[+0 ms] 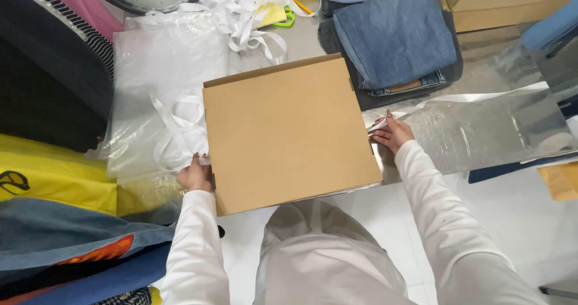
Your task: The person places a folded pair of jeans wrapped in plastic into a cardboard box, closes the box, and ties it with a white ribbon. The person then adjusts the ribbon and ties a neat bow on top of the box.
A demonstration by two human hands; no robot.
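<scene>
A flat brown cardboard box (286, 130) lies closed in front of me. My left hand (194, 175) rests against its left edge near the front corner, fingers curled on the side. My right hand (392, 133) sits at the right edge, fingertips pinching a strip of white tape (457, 98) that runs away to the right. Both sleeves are white.
Clear plastic bags (162, 82) and loose white strips (247, 10) lie at the left and back. Folded blue jeans (394, 34) sit behind the box. A shiny silver sheet (494, 130) spreads to the right. A cardboard carton (506, 1) stands at the back right. Piled clothes (54, 221) lie at the left.
</scene>
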